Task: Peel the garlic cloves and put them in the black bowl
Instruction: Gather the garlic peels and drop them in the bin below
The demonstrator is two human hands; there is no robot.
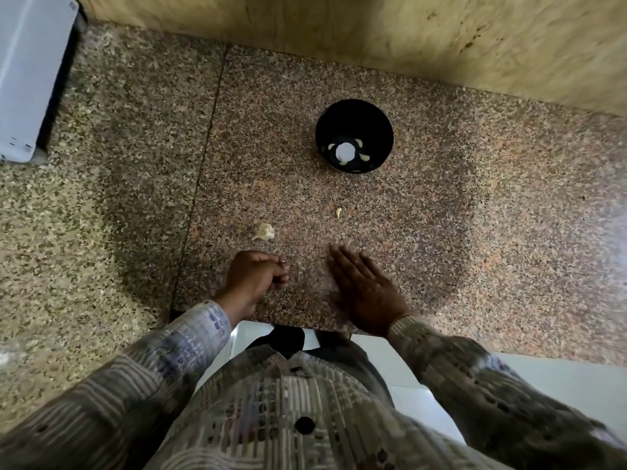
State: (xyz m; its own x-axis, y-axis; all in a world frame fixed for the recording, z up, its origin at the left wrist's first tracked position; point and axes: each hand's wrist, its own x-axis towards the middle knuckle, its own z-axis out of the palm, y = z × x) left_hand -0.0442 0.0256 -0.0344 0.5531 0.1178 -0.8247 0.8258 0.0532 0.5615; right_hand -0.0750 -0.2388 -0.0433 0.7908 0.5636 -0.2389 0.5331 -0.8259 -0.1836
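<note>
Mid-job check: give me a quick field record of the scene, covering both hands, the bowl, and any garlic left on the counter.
left hand: fingers curled, near the counter's front edge; unclear whether they pinch anything
right hand: palm down, fingers straight, low over the counter; contact unclear
black bowl: upright, beyond both hands
peeled cloves: several, inside the bowl
loose clove: on the counter between right hand and bowl
garlic piece: skin on, just beyond left hand
counter: speckled granite
</note>
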